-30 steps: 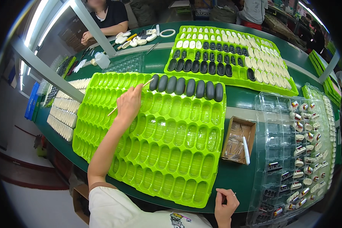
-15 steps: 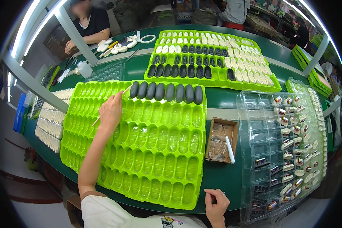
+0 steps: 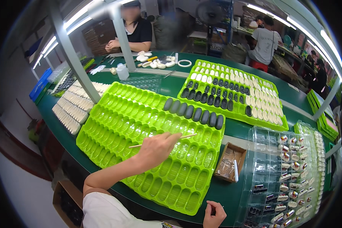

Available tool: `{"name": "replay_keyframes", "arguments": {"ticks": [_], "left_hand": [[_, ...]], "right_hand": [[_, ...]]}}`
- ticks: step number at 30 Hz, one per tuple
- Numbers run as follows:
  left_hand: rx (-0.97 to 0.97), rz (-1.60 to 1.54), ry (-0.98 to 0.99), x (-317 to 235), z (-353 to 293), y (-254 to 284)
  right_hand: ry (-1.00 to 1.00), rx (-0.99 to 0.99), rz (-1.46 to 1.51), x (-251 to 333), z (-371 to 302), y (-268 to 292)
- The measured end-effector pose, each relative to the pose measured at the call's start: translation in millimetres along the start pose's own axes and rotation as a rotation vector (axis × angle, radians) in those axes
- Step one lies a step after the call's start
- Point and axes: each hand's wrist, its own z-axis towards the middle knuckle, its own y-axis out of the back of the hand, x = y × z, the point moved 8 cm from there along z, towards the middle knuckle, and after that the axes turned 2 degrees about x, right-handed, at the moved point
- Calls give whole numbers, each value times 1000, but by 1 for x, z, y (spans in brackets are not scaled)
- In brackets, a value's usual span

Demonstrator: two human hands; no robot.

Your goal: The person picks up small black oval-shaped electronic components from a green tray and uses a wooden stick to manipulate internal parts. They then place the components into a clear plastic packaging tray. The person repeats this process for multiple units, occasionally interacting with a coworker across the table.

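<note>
My left hand (image 3: pixel 155 150) is closed around a thin wooden stick (image 3: pixel 189 135), which pokes out on both sides of the fingers. Hand and stick are over the middle of a bright green moulded tray (image 3: pixel 167 175) with rows of oval hollows; whether the stick touches it I cannot tell. Several smooth dark grey oval pieces (image 3: pixel 189 111) sit side by side in the right part of its far row. By the table's near edge, right of the tray, my right hand (image 3: pixel 214 215) rests with curled fingers, and nothing shows in it.
Right of the tray stands a cardboard box (image 3: pixel 226 176) with thin sticks and a white pen-like tool (image 3: pixel 236 170). Clear plastic trays (image 3: pixel 254 159) of small parts lie farther right. Another green tray (image 3: pixel 237 119) holds black and cream shells. A metal post (image 3: pixel 123 41) rises near a seated person (image 3: pixel 138 36).
My left hand has come away from the grey pieces, nearer and to the right, still with the stick. The whole view has shifted and tilted. My right hand stays by the near edge.
</note>
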Motion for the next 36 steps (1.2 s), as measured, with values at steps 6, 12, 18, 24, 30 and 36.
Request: {"name": "replay_keyframes", "arguments": {"ticks": [6,12,18,24,30,36], "left_hand": [[-24,-24,-8,-15,-17,11],[14,-123,-130,-72,-33,42],[23,-169,-203,-92,-40,48],[50,-216,-160,-85,-41,41],[94,-215,-211,-95,-46,50],[140,-238,-219,-91,-49,33]], "right_hand": [[5,-1,18,4,-3,2],[-3,-25,22,4,-3,8],[-56,-38,74,-25,-14,1],[-43,-33,39,-18,-11,1],[-42,-22,20,-19,-10,3],[-63,2,23,-19,-9,1]]}}
